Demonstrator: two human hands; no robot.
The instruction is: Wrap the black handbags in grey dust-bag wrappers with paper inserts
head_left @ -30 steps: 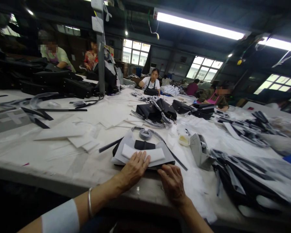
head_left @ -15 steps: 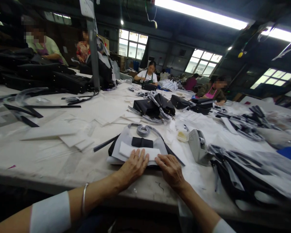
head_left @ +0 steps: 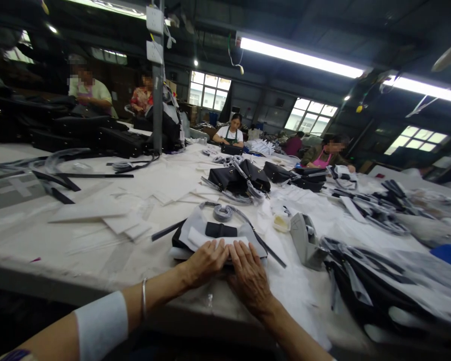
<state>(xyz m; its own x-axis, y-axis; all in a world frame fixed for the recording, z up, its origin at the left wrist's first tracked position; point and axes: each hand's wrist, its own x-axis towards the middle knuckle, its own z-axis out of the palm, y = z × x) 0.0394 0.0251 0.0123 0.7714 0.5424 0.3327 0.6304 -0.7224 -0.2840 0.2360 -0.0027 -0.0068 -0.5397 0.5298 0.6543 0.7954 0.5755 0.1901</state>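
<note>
A black bag (head_left: 177, 239) lies on the table in front of me, partly covered by a pale grey-white wrapping sheet (head_left: 193, 220). On top is a folded white padding sheet (head_left: 201, 237), with a dark strap tab (head_left: 221, 229) just beyond it. My left hand (head_left: 206, 261) has bent fingers closed at the padding sheet's near edge. Beside it, almost touching, my right hand (head_left: 249, 275) lies with fingers stretched flat over the same edge. A plastic-wrapped coiled strap (head_left: 223, 213) rests at the bag's far side. The bag's near side is hidden under my hands.
A grey tape dispenser (head_left: 304, 238) and a small yellowish tray (head_left: 281, 223) stand to the right, near wrapped black pieces (head_left: 376, 286). Loose white sheets (head_left: 124, 220) lie left. Black bags (head_left: 227, 179) sit farther back, near a metal post (head_left: 157, 100). Several people work around the table.
My right hand has moved left, closer to my left hand, and lies flatter. My left fingers have gone from stretched to bent at the padding sheet's edge. The view has shifted slightly.
</note>
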